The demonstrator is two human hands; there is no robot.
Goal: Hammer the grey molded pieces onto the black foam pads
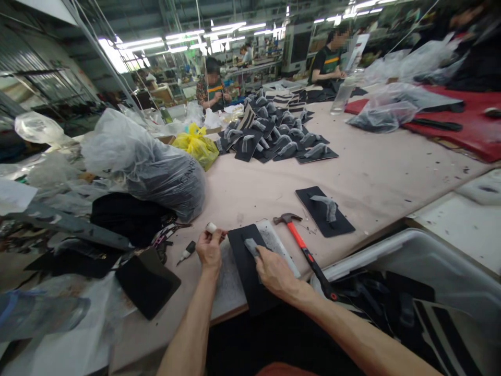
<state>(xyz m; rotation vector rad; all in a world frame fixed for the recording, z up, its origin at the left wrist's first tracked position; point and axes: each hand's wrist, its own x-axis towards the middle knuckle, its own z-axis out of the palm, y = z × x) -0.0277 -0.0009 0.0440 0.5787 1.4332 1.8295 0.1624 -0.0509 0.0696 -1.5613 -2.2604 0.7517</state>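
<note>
My left hand point(209, 250) pinches a small white cylindrical piece point(211, 227) between its fingers, beside a black panel's left edge. The black panel point(246, 277) lies tilted over a pale slab point(274, 240) at the table's front edge. It carries a handle point(251, 245) wrapped in clear plastic. My right hand point(276, 271) is closed around the near end of that handle. Left of my left hand lies a small dark bottle point(187, 252) with a pale nozzle. A claw hammer point(301, 243) with a red and black grip rests to the right.
Another black panel with a wrapped handle point(325, 211) lies beyond the hammer. A pile of similar panels point(282, 141) covers the far table. Stuffed plastic bags point(156, 167) crowd the left. A clear bin point(410, 256) stands front right. Two people point(213, 91) sit across the table.
</note>
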